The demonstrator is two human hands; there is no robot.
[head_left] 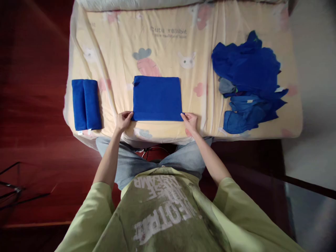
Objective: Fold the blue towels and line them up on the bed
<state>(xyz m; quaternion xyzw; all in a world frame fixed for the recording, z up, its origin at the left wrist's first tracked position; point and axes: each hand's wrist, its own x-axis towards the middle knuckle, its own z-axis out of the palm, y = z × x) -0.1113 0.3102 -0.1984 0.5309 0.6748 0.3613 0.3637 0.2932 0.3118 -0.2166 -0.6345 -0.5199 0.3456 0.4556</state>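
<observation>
A blue cloth (pixel 157 98) lies flat as a rectangle on the patterned bedsheet in front of me. My left hand (pixel 124 120) pinches its near left corner between thumb and fingers. At the near right corner, my right hand (pixel 190 122) holds the edge in the same kind of pinch. The cloth's far edge rests on the sheet, with a small fold showing at the far left corner.
Two folded blue cloths (pixel 86 105) lie side by side at the left, white tags at their near ends. A crumpled heap of blue cloths (pixel 252 70) covers the right side, with a grey piece (pixel 226 85) among them. A black metal stand (pixel 17 190) is on the floor at left.
</observation>
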